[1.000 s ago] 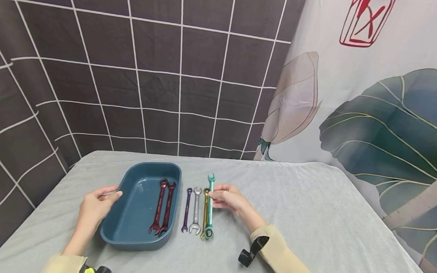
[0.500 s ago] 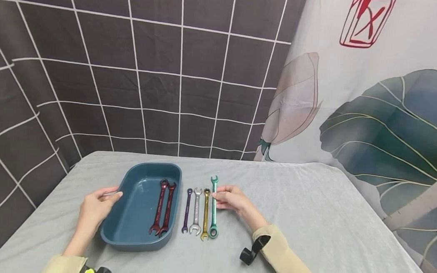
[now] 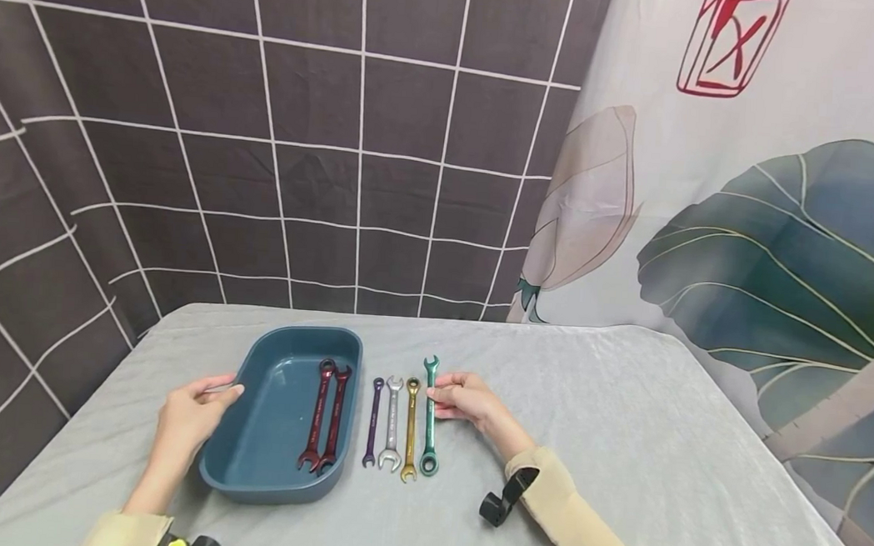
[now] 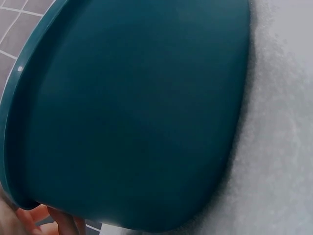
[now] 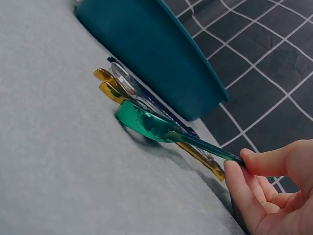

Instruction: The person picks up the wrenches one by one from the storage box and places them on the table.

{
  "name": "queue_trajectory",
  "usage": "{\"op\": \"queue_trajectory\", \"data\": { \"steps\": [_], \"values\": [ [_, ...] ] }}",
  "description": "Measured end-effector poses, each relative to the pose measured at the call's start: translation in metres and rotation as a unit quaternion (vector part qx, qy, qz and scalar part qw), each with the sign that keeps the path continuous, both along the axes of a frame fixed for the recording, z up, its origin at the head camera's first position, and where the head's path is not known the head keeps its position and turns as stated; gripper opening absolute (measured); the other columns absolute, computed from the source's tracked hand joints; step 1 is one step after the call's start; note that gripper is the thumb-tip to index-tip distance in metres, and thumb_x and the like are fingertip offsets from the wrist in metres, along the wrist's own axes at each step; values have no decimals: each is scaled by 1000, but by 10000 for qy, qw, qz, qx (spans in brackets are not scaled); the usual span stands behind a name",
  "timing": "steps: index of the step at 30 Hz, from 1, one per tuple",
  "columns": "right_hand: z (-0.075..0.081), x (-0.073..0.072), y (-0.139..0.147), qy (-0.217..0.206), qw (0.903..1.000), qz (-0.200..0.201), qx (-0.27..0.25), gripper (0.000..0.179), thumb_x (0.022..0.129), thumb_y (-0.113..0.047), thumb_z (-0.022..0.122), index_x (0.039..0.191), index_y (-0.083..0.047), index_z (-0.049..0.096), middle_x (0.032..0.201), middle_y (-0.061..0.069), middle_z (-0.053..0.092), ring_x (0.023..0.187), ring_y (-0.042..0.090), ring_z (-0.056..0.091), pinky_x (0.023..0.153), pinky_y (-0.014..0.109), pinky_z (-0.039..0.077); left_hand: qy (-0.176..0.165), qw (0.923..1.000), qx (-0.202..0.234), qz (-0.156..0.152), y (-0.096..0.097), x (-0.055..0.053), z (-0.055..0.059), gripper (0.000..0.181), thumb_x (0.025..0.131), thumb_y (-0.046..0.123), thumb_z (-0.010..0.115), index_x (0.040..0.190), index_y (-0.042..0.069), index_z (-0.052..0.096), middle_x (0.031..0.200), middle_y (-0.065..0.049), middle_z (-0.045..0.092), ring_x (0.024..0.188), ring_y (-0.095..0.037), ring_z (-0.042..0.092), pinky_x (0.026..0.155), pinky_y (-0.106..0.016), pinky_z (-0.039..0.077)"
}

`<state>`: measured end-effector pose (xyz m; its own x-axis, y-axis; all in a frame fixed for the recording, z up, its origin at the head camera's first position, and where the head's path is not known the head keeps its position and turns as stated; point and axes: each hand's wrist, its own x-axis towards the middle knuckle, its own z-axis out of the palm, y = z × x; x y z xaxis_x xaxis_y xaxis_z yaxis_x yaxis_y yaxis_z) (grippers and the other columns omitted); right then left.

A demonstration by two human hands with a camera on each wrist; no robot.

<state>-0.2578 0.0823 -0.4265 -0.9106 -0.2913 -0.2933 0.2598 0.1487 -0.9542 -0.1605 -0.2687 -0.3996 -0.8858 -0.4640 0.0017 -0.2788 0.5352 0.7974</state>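
My right hand (image 3: 467, 398) pinches a green combination wrench (image 3: 429, 427) between thumb and fingers near its upper half. In the right wrist view, the ring end of the green wrench (image 5: 146, 122) is down at the cloth, while its shank slants up to the fingers. Left of it lie a gold wrench (image 3: 411, 430), a silver wrench (image 3: 392, 425) and a purple wrench (image 3: 373, 424), side by side. My left hand (image 3: 191, 412) holds the left rim of a blue plastic tub (image 3: 266, 490). Inside the tub, two dark red wrenches (image 3: 317, 416) lean toward its right wall.
Grey cloth covers the table (image 3: 586, 416), which stretches away to the right of the wrenches. Behind its back edge hangs a dark gridded curtain (image 3: 300, 181), beside a leaf-patterned cloth (image 3: 747, 242).
The right hand has shifted the green wrench slightly right and toward me, from over the gold wrench to beside it. The left hand keeps its place on the tub.
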Motion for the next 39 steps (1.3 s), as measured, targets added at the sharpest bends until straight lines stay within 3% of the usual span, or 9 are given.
{"op": "queue_trajectory", "data": {
  "steps": [17,25,34,39],
  "values": [
    [-1,-2,0,97,9992,104,368,20,88,0,63,105,8,55,75,0,60,61,6,59,61,20,54,0,10000,-27,61,-1,0,-2,44,88,29,68,119,-2,65,102,-21,72,70,-2,56,64,-23,43],
    [-4,-5,2,223,9981,159,545,19,87,1,64,103,7,56,72,-3,63,59,4,59,60,19,54,-22,10000,-46,9,0,0,-2,45,89,31,66,120,-1,64,103,-21,72,85,-23,66,65,-24,43],
    [-5,-2,0,475,9956,30,811,23,85,0,67,104,10,58,68,-1,64,54,5,59,56,20,54,-17,10000,2,24,0,-1,-2,44,89,29,67,120,-1,65,102,-21,72,71,-2,57,64,-23,43],
    [-6,-2,-2,599,9945,0,865,24,84,1,69,103,11,58,69,1,66,53,5,58,55,20,53,-11,10000,-8,11,-1,-1,-3,44,89,30,66,120,-1,64,105,-22,71,84,-23,66,65,-24,43]
  ]
}}
